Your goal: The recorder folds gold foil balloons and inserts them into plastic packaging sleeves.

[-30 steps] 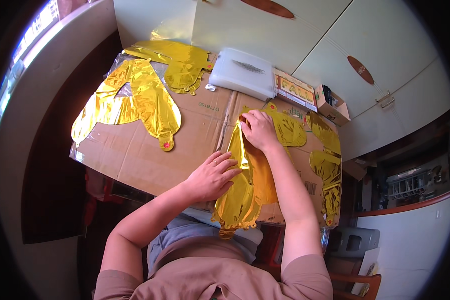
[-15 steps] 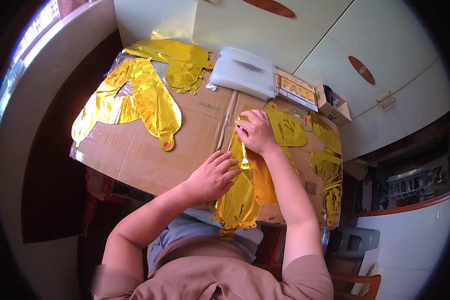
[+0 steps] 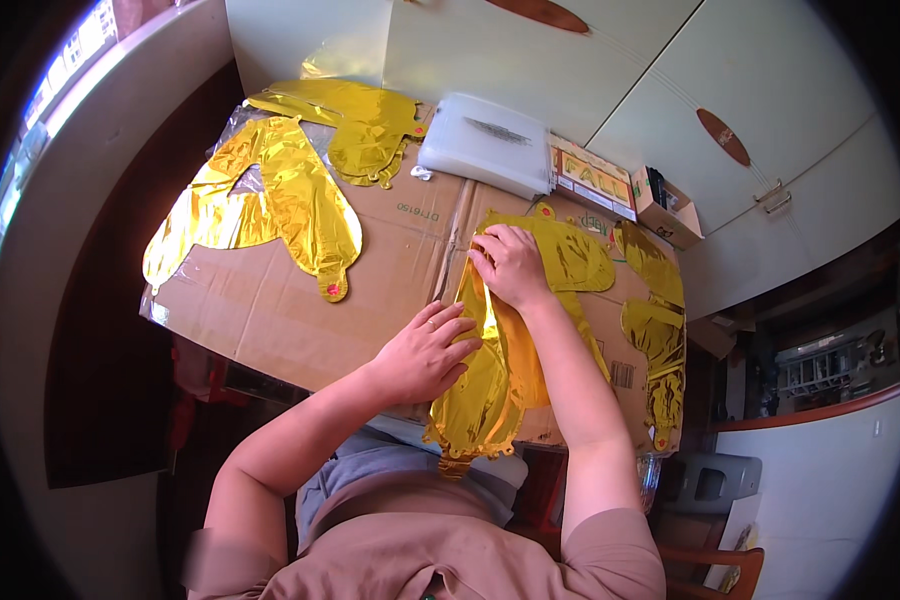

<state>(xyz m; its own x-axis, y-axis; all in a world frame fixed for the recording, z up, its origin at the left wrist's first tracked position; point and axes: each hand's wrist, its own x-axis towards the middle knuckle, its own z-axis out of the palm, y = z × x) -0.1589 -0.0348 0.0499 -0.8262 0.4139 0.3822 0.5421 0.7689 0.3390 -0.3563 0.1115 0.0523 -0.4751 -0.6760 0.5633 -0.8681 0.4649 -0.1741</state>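
Where the crinkled gold foil balloon [image 3: 490, 385] lies flat on the brown cardboard sheet [image 3: 270, 310], the left hand [image 3: 425, 350] presses it open-palmed, gripping nothing, while the right hand [image 3: 510, 265] pinches its upper end; another shiny foil balloon [image 3: 270, 200] lies apart.

White cabinet doors [image 3: 610, 70] stand behind the cardboard-covered table [image 3: 270, 310].
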